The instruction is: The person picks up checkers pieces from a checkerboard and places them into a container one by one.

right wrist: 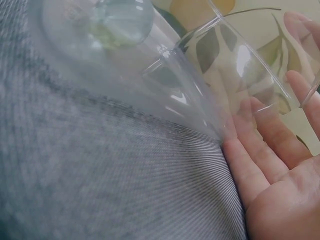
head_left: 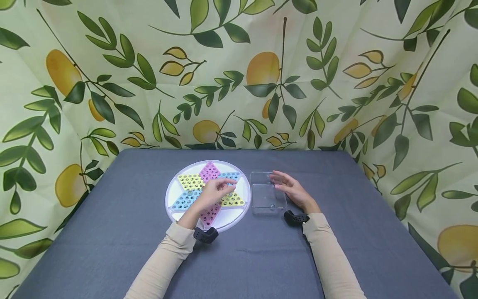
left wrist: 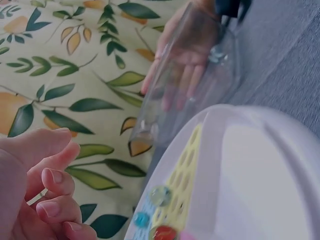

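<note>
A round white Chinese checkers board (head_left: 239, 209) with a coloured star of holes lies on the table. My left hand (head_left: 214, 193) hovers over it, fingers loosely bent, nothing visible between thumb and fingertips. Marbles sit on the board: a pale yellowish marble (left wrist: 160, 196), a teal marble (left wrist: 141, 219) and a red marble (left wrist: 165, 233). Right of the board stands a clear plastic tray (head_left: 263, 190), divided by a low wall, with a clear marble (head_left: 272, 206) in its near part. My right hand (head_left: 293, 192) is at the tray's right side, its relaxed fingers against the wall.
Dark grey cloth covers the table (head_left: 246, 265). A curtain (head_left: 224, 74) with leaves and yellow fruit hangs behind and along both sides. Black wrist cameras sit on the left wrist (head_left: 206, 235) and right wrist (head_left: 296, 218).
</note>
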Demonstrator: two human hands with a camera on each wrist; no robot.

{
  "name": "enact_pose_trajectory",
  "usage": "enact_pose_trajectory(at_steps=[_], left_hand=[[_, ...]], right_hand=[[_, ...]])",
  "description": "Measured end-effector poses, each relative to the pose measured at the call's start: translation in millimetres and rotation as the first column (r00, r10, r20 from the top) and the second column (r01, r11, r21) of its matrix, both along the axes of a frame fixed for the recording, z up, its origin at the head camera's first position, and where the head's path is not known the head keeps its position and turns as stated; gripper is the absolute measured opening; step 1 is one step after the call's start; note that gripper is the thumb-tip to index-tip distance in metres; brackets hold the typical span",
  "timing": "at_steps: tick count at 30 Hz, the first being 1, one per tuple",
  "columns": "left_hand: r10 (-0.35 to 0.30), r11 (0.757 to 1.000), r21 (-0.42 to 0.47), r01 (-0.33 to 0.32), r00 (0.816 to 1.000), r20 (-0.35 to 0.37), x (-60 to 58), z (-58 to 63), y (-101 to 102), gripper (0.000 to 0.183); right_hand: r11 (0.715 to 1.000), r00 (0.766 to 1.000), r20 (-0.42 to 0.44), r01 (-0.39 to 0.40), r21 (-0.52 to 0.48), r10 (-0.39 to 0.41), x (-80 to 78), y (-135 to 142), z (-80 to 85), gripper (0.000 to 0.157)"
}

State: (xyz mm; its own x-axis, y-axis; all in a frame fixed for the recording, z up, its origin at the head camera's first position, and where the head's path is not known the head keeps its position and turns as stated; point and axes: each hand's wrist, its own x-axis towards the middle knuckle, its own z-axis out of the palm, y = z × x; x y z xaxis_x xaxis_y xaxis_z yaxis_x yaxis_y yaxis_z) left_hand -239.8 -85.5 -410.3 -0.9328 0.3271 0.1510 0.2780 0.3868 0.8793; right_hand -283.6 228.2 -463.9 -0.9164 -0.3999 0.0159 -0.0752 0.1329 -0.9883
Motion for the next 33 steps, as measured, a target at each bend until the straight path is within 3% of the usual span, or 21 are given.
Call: enact_pose_trajectory(at_steps=[5,20,27,33], left_hand=[[0.015,1.000,0.011,-0.015,1.000,0.024,-0.7,4.0,-13.5,0.032],[0.139,0.990,-0.028,-0.139,0.990,-0.011,-4.9,4.2,-54.7,0.030],[0.149,0.986,-0.067,-0.150,0.989,-0.013,-12.2,-4.8,-79.1,0.034],[0.158,0.984,-0.093,-0.153,0.986,0.049,-16.5,-11.0,-95.2,0.036]], right_hand=[[1.000,1.000,-0.001,-0.005,0.020,0.005,0.6,0.6,-0.2,0.063],[1.000,1.000,-0.011,-0.010,0.019,0.010,0.2,0.5,-1.0,0.063],[1.000,1.000,-0.015,-0.008,0.022,0.008,1.2,-1.1,0.5,0.063],[1.000,1.000,-0.029,-0.009,0.016,0.010,1.1,-0.1,-2.6,0.063]])
